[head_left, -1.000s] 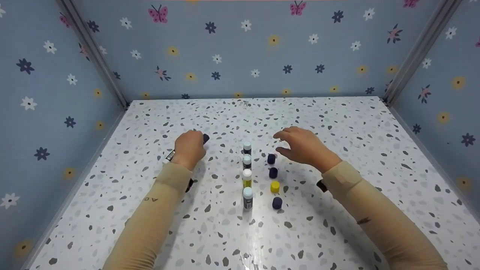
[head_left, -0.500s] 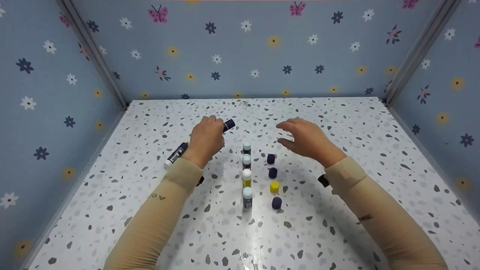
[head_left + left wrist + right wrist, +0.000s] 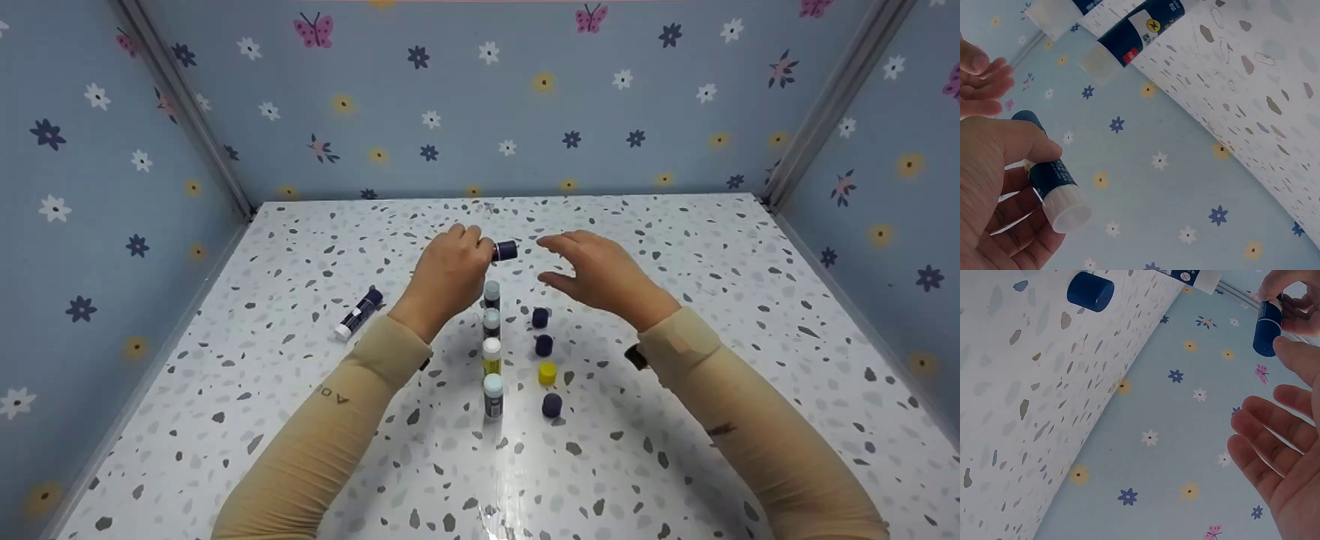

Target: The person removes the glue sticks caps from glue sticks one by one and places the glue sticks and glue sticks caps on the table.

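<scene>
My left hand (image 3: pixel 450 274) grips a dark blue glue stick (image 3: pixel 1053 177) above the far end of a row. Its capped end (image 3: pixel 507 250) points toward the right hand, and its pale end shows in the left wrist view. My right hand (image 3: pixel 600 270) hovers just right of that cap, thumb and fingers spread, apart from it and holding nothing. Below the hands several glue sticks stand upright in a line with pale upper ends: dark blue ones, such as the nearest glue stick (image 3: pixel 493 401), and a yellow glue stick (image 3: pixel 492 358).
To the right of the row stand loose caps in a matching line, several dark blue, such as the nearest cap (image 3: pixel 552 406), and one yellow cap (image 3: pixel 547 373). Another capped glue stick (image 3: pixel 358 313) lies at the left on the speckled table (image 3: pixel 225 420). Patterned walls enclose the back and sides.
My left hand has lifted the glue stick from the left and carried it rightward over the row, exposing the other lying glue stick. The right hand has shifted slightly farther back.
</scene>
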The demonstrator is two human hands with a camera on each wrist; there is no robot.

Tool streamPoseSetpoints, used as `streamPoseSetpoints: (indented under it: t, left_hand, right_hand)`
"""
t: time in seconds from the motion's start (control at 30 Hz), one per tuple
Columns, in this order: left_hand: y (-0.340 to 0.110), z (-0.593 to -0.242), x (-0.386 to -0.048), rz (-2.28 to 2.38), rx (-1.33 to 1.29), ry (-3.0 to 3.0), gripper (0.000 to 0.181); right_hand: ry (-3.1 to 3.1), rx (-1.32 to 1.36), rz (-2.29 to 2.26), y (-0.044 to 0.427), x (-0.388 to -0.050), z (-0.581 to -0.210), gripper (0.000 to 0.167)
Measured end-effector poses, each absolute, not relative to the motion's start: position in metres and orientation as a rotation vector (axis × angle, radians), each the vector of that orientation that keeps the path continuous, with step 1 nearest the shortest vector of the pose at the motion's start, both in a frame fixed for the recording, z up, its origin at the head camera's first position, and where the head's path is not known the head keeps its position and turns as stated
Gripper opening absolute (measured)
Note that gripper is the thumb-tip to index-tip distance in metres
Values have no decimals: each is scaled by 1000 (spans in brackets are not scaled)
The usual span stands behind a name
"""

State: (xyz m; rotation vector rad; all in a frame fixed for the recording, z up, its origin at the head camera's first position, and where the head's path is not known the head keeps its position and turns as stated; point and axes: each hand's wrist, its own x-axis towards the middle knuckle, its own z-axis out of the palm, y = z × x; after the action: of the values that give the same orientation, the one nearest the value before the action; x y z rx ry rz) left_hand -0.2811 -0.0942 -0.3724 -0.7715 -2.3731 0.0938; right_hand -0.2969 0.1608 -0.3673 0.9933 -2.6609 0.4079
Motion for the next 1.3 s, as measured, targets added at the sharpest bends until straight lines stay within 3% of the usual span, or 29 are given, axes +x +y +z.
streamPoseSetpoints:
  t: [0.33,0.7,1.3]
  left_hand:
    - [-77,-372,-274,194,-870,-2233,11]
    - [-74,-371,-271,149,-899,-2210,14]
    - [-63,-359,-280,69,-765,-2458,19]
  right_hand:
    - [-2647,1025,408,150,-294,-368,49]
    - [-2588,1107,487,146,-292,-365,27]
    - [-2454,1137,513,147,-280,-354,26]
